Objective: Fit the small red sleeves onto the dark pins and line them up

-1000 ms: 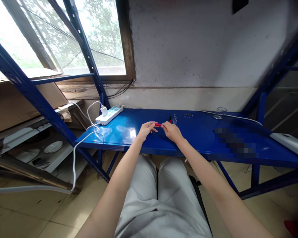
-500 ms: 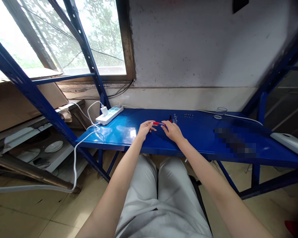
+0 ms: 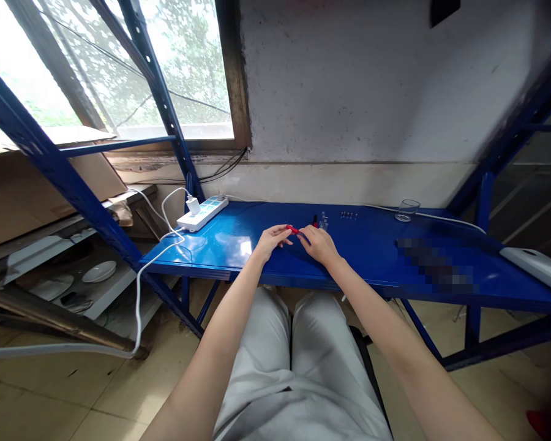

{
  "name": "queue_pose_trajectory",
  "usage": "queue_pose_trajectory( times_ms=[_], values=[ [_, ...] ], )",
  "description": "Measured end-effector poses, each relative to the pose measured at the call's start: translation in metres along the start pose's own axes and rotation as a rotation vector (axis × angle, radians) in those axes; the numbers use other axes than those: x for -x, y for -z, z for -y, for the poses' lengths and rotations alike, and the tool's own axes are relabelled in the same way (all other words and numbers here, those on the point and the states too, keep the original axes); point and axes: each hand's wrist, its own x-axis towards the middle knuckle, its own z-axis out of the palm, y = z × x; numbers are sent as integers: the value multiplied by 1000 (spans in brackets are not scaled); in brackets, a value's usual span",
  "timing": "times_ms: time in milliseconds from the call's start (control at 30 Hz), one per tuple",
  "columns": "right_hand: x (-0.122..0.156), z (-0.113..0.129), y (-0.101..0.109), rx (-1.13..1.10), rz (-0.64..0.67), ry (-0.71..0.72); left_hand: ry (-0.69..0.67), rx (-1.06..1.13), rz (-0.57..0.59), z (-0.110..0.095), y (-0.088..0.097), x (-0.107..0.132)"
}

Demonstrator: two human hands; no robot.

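At nine and three o'clock, left hand and right hand pinch a red stick, likely light, hard, best held at its ends.

Over the link I see red on the slim piece at my clock's centre and deep blue across the table around it; a white power strip at nine o'clock, pale grey trousers at six, a dark-speckled grey wall at one.
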Motion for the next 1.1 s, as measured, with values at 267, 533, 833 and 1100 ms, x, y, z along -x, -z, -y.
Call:
queue_pose_trajectory(
  times_ms=[267, 533, 833, 1100],
  values=[
    [-2, 3, 3, -15, 13, 0, -61, -53, -114, 0, 1, -1],
    [0, 2, 8, -60, -65, -99, -104, 14, -272, 0, 6, -3],
    [17, -16, 15, -192, -114, -457, -207, -350, -132, 7, -32, -16],
    [26, -21, 18, -184, 11, -703, -149, -589, -184, 18, -70, -26]
  ],
)
